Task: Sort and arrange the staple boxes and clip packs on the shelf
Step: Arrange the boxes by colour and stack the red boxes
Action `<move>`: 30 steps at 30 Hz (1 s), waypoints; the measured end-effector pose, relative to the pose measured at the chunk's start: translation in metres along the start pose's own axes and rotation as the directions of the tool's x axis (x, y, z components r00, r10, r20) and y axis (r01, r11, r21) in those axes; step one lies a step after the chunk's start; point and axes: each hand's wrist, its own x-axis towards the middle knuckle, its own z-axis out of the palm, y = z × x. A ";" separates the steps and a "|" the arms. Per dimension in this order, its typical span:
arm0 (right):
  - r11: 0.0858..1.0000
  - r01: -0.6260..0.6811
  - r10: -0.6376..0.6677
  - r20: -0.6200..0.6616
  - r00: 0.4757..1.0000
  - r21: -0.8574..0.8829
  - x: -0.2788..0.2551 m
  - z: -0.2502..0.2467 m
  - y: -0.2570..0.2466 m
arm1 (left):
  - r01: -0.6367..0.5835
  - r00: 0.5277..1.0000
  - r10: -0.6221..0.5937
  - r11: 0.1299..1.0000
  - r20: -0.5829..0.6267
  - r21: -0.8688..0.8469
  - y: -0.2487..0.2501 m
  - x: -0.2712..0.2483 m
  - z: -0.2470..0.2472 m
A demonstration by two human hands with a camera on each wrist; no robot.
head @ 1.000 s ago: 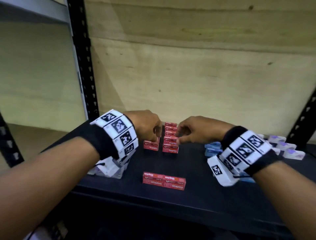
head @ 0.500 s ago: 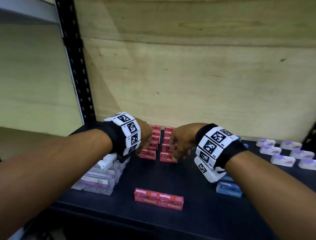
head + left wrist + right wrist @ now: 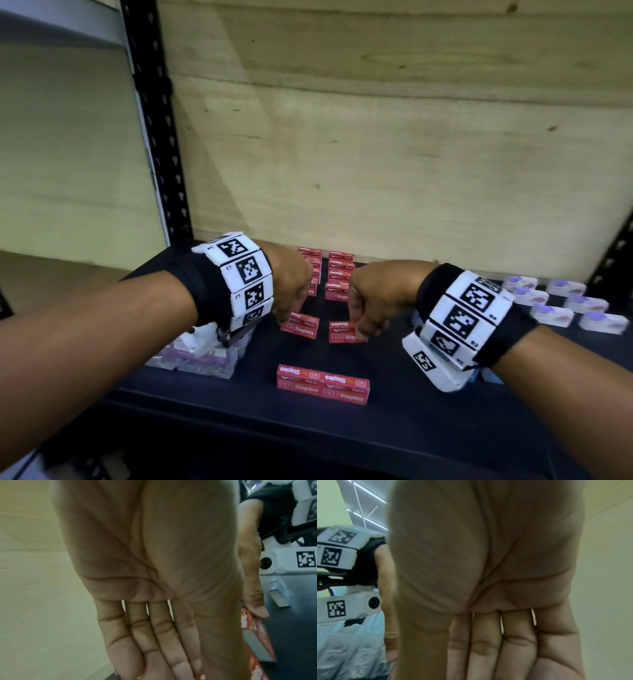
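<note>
My left hand [image 3: 291,284] rests its fingertips on the front red staple box [image 3: 300,325] of the left row, and my right hand [image 3: 370,301] does the same on the front box [image 3: 344,331] of the right row. Both wrist views show my fingers stretched nearly straight, palms open — so each grip is loose, pressing or sliding, not closed round anything. How firmly the tips bear down I cannot tell.

The two rows of staple boxes [image 3: 337,270] run back toward the plywood wall on the black shelf [image 3: 394,431]. A block of four more boxes [image 3: 322,383] lies near the front edge, well apart from the rows. Clear clip packs [image 3: 200,359] sit under my left wrist; white packs with purple tops [image 3: 579,305] lie to the right.

These little cardboard boxes look light but dense for their size, stiff enough to pinch, and likely to skid on the smooth shelf. I judge the best hold is across the short sides, thumb against fingers — pushing from the front face should keep a row straight.
</note>
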 end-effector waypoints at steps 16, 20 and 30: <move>0.998 -0.031 0.032 0.011 0.999 -0.051 -0.056 0.032 -0.010 | -0.022 0.998 0.026 0.996 0.053 -0.085 0.008 -0.053 0.031; 0.998 -0.034 0.035 0.026 0.999 -0.044 -0.061 0.034 -0.011 | -0.020 0.998 0.025 0.996 0.056 -0.086 0.009 -0.057 0.033; 0.994 -0.055 0.064 0.099 0.993 -0.095 -0.064 0.041 -0.013 | -0.079 0.993 0.083 0.996 0.084 -0.044 0.019 -0.066 0.035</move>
